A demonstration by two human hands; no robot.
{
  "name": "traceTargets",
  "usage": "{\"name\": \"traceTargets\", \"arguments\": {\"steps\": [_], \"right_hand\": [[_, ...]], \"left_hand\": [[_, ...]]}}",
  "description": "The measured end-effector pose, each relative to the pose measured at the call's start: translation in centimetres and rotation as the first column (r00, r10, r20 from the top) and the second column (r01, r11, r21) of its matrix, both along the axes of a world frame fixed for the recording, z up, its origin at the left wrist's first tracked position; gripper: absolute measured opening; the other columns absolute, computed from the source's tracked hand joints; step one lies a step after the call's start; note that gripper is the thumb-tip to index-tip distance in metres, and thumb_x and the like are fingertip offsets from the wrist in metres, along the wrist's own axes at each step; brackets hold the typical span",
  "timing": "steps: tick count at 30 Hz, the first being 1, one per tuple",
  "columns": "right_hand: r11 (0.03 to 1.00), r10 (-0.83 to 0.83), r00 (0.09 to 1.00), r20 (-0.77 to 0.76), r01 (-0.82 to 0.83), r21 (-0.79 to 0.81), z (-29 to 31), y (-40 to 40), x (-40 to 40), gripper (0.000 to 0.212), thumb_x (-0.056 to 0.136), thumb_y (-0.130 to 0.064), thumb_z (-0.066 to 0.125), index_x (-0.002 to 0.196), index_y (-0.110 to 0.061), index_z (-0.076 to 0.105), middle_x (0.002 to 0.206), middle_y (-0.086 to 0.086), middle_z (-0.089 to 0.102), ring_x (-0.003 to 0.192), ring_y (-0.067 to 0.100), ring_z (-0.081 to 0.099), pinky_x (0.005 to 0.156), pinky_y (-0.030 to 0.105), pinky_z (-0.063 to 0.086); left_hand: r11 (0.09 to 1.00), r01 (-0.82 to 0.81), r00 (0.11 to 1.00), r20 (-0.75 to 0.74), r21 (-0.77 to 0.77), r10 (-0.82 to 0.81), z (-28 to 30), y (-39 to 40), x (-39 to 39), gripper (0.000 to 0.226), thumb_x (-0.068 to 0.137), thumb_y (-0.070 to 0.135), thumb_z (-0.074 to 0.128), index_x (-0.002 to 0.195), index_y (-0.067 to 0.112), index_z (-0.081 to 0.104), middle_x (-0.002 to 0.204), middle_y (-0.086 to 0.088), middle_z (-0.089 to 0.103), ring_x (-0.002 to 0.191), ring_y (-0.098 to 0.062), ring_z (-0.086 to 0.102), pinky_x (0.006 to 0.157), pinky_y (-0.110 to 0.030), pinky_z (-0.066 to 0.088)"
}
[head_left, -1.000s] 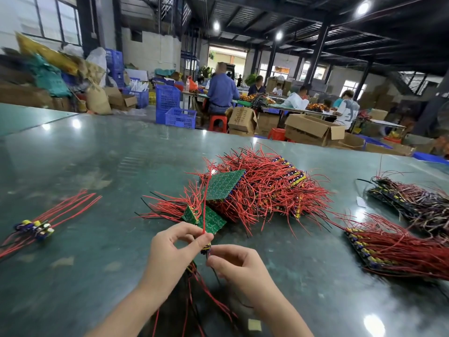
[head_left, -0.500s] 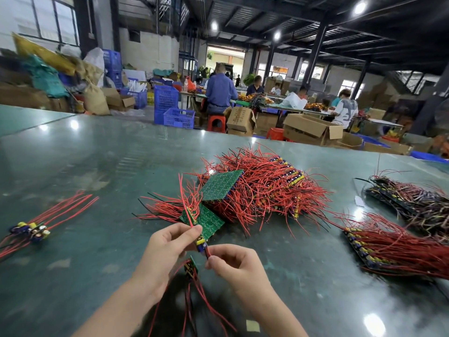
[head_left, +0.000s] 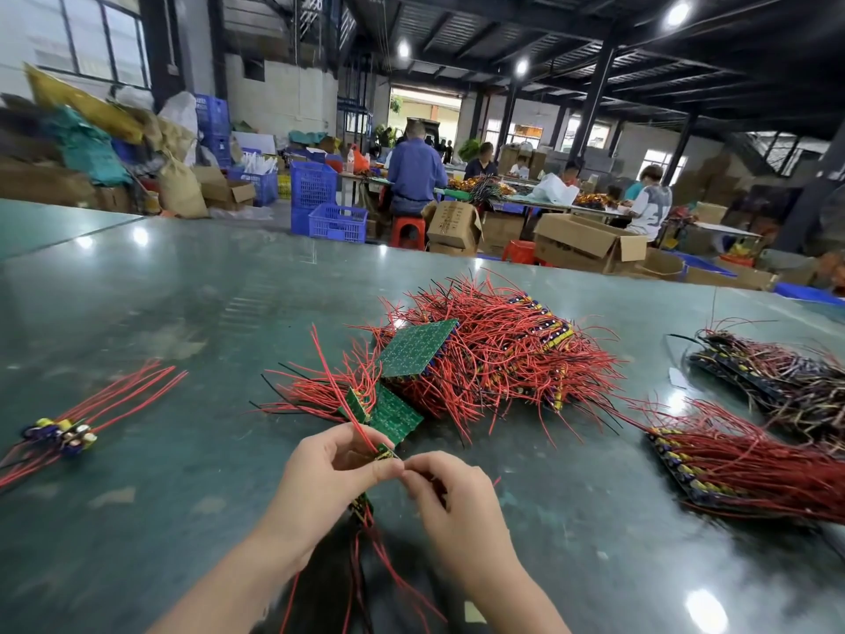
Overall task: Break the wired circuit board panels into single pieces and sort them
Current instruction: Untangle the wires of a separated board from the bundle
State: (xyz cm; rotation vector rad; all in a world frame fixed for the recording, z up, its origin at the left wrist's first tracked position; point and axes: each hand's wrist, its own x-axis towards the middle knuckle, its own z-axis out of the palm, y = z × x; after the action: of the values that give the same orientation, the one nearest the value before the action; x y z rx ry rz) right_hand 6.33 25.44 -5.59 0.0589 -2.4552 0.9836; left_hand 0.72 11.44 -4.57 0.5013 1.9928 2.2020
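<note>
My left hand point(head_left: 327, 478) and my right hand point(head_left: 450, 491) meet at the fingertips and both pinch a small wired board piece point(head_left: 385, 452), whose red wire sticks up to the left. More red wires and a board strip point(head_left: 363, 507) hang below my left hand. Just beyond lies a green panel piece point(head_left: 393, 416) and a big heap of red-wired panels point(head_left: 494, 354) with a green board point(head_left: 418, 347) on top. A small group of single pieces point(head_left: 61, 434) with red wires lies at the far left.
On the green table point(head_left: 183, 313), two rows of wired boards lie at the right: a red-wired one point(head_left: 740, 469) and a darker one point(head_left: 772, 377). Past the far edge stand cardboard boxes point(head_left: 580, 242), blue crates point(head_left: 336, 221) and seated people at other tables.
My hands have drawn closer until the fingertips meet on the small piece. The red wire has swung from upright to leaning left.
</note>
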Motion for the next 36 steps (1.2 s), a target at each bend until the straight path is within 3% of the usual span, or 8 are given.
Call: {"name": "traceTargets", "arguments": {"steps": [4,9,12,16,19,25,29,36], "right_hand": [[0.997,0.037,0.999,0.027,-0.035,-0.067,0.5,0.5,0.0,0.011,0.087,-0.011,0.064,0.083,-0.020,0.070,0.066,-0.022,0.056,0.073,0.005,0.056,0.079,0.031,0.044],[0.989,0.047,0.998,0.046,-0.040,-0.141,0.7,0.8,0.0,0.025,0.088,-0.012,0.063,0.077,-0.035,0.064,0.063,-0.021,0.058,0.069,0.001,0.054,0.063,0.014,0.037],[0.999,0.033,0.999,-0.010,-0.033,-0.017,0.5,0.7,-0.1,0.011,0.091,-0.018,0.061,0.090,-0.020,0.071,0.071,-0.025,0.059,0.076,-0.003,0.052,0.070,0.009,0.034],[0.983,0.097,0.995,-0.033,-0.091,0.157,0.2,0.9,-0.2,0.024,0.096,-0.021,0.052,0.111,-0.012,0.068,0.092,0.002,0.065,0.092,0.020,0.054,0.082,0.013,0.034],[0.972,0.072,0.994,-0.083,-0.052,0.229,0.0,0.5,0.1,0.023,0.095,-0.024,0.051,0.100,-0.011,0.070,0.086,0.003,0.067,0.084,0.023,0.057,0.074,0.025,0.040],[0.953,-0.117,0.923,-0.367,0.208,0.219,0.0,-0.2,-0.1,0.027,0.086,-0.025,0.047,0.074,-0.016,0.070,0.068,-0.009,0.066,0.066,0.008,0.050,0.058,0.019,0.039],[0.982,-0.143,0.944,-0.298,0.172,0.075,-0.2,0.0,-0.2,0.018,0.086,-0.020,0.056,0.077,-0.015,0.071,0.067,-0.007,0.066,0.067,0.009,0.050,0.061,0.023,0.039],[0.995,-0.037,0.995,-0.098,0.046,0.093,0.0,0.7,-0.3,0.028,0.090,-0.028,0.046,0.095,-0.019,0.072,0.081,-0.015,0.066,0.078,0.006,0.053,0.076,0.027,0.037]], "left_hand": [[0.993,0.071,0.994,0.082,0.090,-0.078,0.3,0.0,0.0,0.024,0.057,0.009,0.077,0.080,0.005,0.069,0.068,-0.004,0.069,0.062,-0.007,0.062,0.060,-0.015,0.050],[0.978,0.107,0.970,0.198,0.181,-0.143,0.5,-0.1,-0.2,0.028,0.053,0.014,0.077,0.079,0.006,0.068,0.068,-0.006,0.068,0.058,-0.009,0.060,0.058,-0.017,0.052],[0.981,0.084,0.971,0.208,0.176,-0.120,0.3,-0.1,-0.2,0.026,0.056,0.012,0.076,0.079,0.006,0.067,0.070,-0.007,0.067,0.060,-0.011,0.059,0.061,-0.019,0.053],[0.976,0.067,0.964,0.238,0.207,-0.117,0.2,-0.2,-0.4,0.025,0.055,0.013,0.077,0.078,0.008,0.069,0.071,-0.006,0.067,0.062,-0.012,0.060,0.061,-0.020,0.054],[0.977,0.056,0.966,0.237,0.206,-0.105,0.2,0.0,-0.3,0.028,0.054,0.014,0.078,0.079,0.006,0.067,0.072,-0.007,0.067,0.062,-0.010,0.061,0.060,-0.019,0.054],[0.947,0.029,0.954,0.274,0.319,-0.122,0.1,0.7,0.5,0.020,0.055,0.011,0.077,0.072,0.008,0.066,0.069,-0.008,0.066,0.061,-0.011,0.063,0.058,-0.020,0.055],[0.934,0.017,0.943,0.306,0.358,-0.134,0.2,1.2,0.8,0.024,0.057,0.011,0.076,0.077,0.007,0.063,0.069,-0.006,0.067,0.062,-0.010,0.064,0.057,-0.021,0.055],[0.940,-0.014,0.933,0.342,0.340,-0.110,0.3,0.6,0.2,0.021,0.059,0.011,0.074,0.077,0.009,0.063,0.067,-0.003,0.066,0.059,-0.008,0.063,0.054,-0.019,0.053]]}}
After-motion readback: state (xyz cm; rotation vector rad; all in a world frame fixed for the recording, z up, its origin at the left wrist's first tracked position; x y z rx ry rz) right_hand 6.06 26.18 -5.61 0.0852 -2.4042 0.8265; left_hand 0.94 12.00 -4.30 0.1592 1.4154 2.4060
